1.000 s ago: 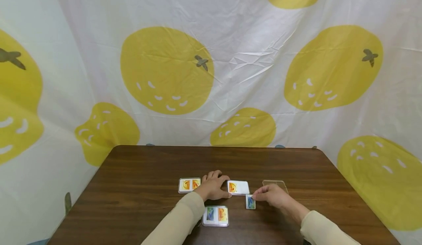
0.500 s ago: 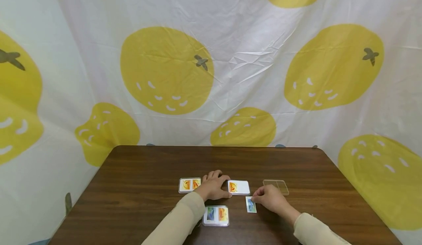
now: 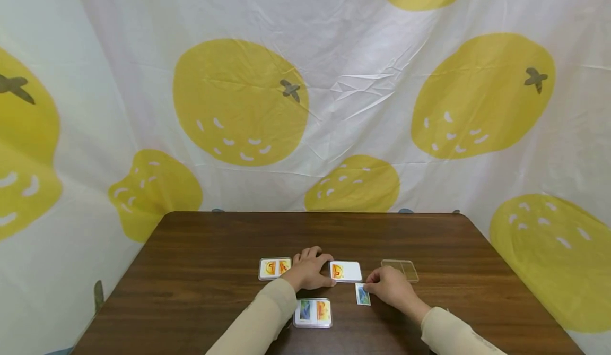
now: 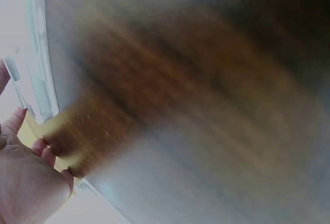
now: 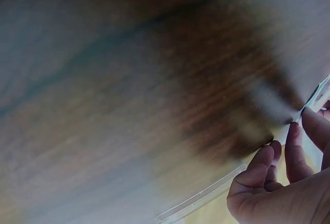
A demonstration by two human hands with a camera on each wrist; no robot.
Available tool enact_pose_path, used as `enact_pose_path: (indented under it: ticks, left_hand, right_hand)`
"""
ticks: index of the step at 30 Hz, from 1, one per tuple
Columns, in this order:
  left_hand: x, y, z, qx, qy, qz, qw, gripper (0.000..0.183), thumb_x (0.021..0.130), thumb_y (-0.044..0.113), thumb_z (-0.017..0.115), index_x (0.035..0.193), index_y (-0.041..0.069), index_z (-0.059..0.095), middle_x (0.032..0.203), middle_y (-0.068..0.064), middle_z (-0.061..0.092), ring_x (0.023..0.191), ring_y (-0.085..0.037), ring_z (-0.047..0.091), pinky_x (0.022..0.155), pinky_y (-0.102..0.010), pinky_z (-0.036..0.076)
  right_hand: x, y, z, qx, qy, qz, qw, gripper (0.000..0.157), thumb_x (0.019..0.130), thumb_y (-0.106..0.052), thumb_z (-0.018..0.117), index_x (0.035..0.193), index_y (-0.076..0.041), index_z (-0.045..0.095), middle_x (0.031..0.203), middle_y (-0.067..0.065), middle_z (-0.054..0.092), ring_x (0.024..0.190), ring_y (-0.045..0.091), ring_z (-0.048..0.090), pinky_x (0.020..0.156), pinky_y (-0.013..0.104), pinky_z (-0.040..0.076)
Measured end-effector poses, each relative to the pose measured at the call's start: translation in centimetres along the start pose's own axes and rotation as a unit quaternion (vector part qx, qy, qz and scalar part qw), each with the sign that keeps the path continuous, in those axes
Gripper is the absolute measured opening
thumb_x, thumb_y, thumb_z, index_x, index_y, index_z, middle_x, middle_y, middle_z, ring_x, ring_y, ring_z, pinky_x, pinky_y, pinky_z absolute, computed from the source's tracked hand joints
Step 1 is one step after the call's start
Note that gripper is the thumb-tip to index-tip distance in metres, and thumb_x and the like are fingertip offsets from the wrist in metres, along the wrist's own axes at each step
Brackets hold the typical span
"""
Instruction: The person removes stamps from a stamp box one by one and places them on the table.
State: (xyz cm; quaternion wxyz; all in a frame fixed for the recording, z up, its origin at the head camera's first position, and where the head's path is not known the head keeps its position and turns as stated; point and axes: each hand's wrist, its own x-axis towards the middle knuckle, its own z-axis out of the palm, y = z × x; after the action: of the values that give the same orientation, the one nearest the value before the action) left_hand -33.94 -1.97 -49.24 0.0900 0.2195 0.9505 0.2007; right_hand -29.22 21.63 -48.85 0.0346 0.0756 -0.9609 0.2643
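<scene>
In the head view my left hand [image 3: 310, 271] lies spread on the table at the left end of a flat clear case [image 3: 350, 271]. Its thumb and index finger hold the case at two corners. Inside the case, one orange picture fills the left half; the right half is plain white. My right hand [image 3: 389, 286] pinches a small blue-green picture card [image 3: 363, 294] by its upper right edge, just below that case. The left wrist view shows the left hand [image 4: 31, 177] beside a case edge. In the right wrist view the right hand [image 5: 289, 177] has fingertips together on a pale edge.
A case with two orange pictures [image 3: 275, 268] lies left of the left hand. Nearer me is a case with one green-blue and one orange picture [image 3: 312, 313]. A clear divided frame [image 3: 406, 269] lies behind the right hand, on the brown wooden table [image 3: 215, 291].
The right hand has shifted slightly left, uncovering more of the clear frame. The card it pinches dipped toward me and then came back up a little. The left hand has stayed put.
</scene>
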Motion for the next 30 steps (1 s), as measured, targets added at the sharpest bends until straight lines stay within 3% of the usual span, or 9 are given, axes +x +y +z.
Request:
enact_pose_path:
  ticks: [30]
  left_hand:
    - [0.5, -0.3, 0.5, -0.006, 0.007, 0.003, 1.0, 0.057, 0.087, 0.049, 0.07, 0.137, 0.027, 0.054, 0.151, -0.01, 0.035, 0.141, -0.032, 0.028, 0.111, -0.055, 0.021]
  right_hand:
    - [1.2, -0.7, -0.3, 0.026, 0.016, -0.003, 1.0, 0.008, 0.083, -0.02, 0.078, 0.087, -0.013, 0.075, 0.084, -0.004, 0.069, 0.079, 0.015, 0.061, 0.075, 0.042, 0.048]
